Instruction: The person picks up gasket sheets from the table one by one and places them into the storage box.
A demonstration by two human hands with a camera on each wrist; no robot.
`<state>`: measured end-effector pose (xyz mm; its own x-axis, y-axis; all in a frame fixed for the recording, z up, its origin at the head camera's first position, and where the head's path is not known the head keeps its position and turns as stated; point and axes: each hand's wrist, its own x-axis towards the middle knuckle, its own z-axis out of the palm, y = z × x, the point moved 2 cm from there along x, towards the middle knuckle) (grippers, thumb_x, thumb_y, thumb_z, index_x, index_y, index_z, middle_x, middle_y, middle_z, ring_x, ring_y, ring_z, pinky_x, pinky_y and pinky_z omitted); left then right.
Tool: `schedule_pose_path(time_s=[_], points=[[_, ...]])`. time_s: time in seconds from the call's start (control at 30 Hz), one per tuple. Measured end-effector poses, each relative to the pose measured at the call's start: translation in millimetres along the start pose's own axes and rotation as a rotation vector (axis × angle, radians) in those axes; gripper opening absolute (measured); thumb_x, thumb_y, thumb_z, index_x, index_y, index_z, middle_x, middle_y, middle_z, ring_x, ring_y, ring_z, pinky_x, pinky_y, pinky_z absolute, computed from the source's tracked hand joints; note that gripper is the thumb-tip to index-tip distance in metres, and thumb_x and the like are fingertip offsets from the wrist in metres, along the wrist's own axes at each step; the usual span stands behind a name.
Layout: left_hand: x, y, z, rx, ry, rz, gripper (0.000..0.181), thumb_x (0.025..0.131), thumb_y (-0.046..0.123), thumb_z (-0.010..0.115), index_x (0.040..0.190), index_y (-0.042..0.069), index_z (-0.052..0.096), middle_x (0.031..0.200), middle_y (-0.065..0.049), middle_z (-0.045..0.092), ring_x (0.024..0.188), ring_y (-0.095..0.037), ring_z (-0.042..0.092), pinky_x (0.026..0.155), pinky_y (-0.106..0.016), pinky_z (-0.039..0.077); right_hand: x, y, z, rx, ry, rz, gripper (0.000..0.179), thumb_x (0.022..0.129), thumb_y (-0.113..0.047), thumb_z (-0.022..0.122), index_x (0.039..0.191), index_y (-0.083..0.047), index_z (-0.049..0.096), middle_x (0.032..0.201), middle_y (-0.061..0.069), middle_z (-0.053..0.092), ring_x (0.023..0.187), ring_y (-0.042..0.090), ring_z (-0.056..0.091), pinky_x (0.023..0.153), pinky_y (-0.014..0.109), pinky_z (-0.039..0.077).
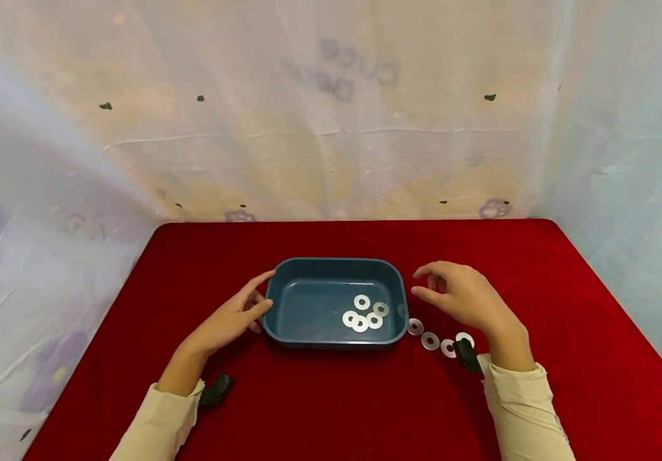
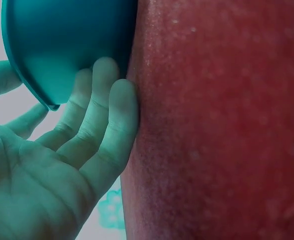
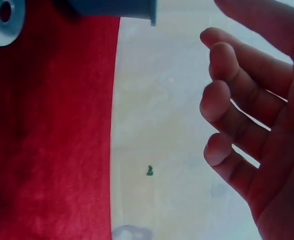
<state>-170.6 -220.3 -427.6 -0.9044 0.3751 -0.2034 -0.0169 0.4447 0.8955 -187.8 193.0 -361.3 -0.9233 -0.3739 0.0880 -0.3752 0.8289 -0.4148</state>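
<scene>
A dark blue-grey rectangular tray [image 1: 308,320] stands on the red cloth. Several flat silver washers [image 1: 385,310] lie inside it, toward the right end. My left hand [image 1: 233,323] is at the tray's left end, thumb and index fingertips at the rim. In the left wrist view its other fingers [image 2: 89,117] lie along the outside of the tray wall. To the right of the tray, my right hand [image 1: 466,298] hovers above the cloth, fingers loosely bent and nothing held. A row of several more washers [image 1: 426,341] lies below it, partly covered by the wrist camera.
The red cloth [image 1: 319,410] covers the table, whose far edge meets a pale printed curtain [image 1: 308,166]. More curtain hangs on the left and right sides. A dark wrist camera [image 1: 467,355] sits under the right wrist, another [image 1: 217,390] by the left wrist.
</scene>
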Motion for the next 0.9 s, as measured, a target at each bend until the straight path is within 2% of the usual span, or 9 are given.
schedule_pose_path(time_s=[0.27,0.4,0.5,0.67,0.9], points=[[-1.5,-2.0,-0.2,-0.005,-0.005,0.001,0.061,0.105,0.037,0.049,0.158,0.038,0.018,0.111,-0.016,0.055,0.083,-0.028,0.064,0.074,-0.039,0.056,-8.9,9,17,-0.034,-0.088,-0.061,0.024,0.088,-0.031,0.076,0.108,-0.018,0.074,0.074,-0.012,0.056,0.068,0.006,0.05,0.064,0.024,0.046],[-0.8,-2.4,-0.7,0.0,0.001,-0.001,0.061,0.105,0.038,0.049,0.157,0.039,0.019,0.11,-0.015,0.055,0.08,-0.028,0.063,0.073,-0.039,0.055,-11.4,14,24,0.026,-0.151,-0.086,0.024,0.085,-0.03,0.079,0.106,-0.018,0.074,0.074,-0.013,0.056,0.068,0.005,0.051,0.062,0.022,0.047],[-0.7,-3.7,-0.2,0.002,0.005,-0.005,0.06,0.105,0.038,0.049,0.157,0.04,0.019,0.111,-0.015,0.055,0.081,-0.028,0.063,0.074,-0.039,0.055,-12.6,18,27,0.081,-0.203,-0.092,0.026,0.084,-0.029,0.081,0.106,-0.017,0.073,0.077,-0.012,0.058,0.07,0.005,0.052,0.063,0.022,0.049],[-1.4,-4.7,1.0,0.003,0.002,-0.016,0.061,0.105,0.039,0.05,0.157,0.04,0.018,0.113,-0.015,0.054,0.083,-0.027,0.062,0.075,-0.039,0.055,-10.9,23,35,0.111,-0.273,-0.09,0.03,0.082,-0.03,0.082,0.108,-0.018,0.073,0.086,-0.008,0.063,0.077,0.009,0.056,0.069,0.022,0.051],[-1.4,0.0,0.9,0.027,0.007,-0.019,0.06,0.105,0.039,0.048,0.157,0.04,0.018,0.114,-0.015,0.053,0.085,-0.026,0.061,0.076,-0.039,0.054,-10.6,31,45,0.1,-0.305,-0.092,0.028,0.08,-0.026,0.084,0.106,-0.023,0.076,0.095,-0.008,0.065,0.082,0.011,0.057,0.073,0.024,0.052]])
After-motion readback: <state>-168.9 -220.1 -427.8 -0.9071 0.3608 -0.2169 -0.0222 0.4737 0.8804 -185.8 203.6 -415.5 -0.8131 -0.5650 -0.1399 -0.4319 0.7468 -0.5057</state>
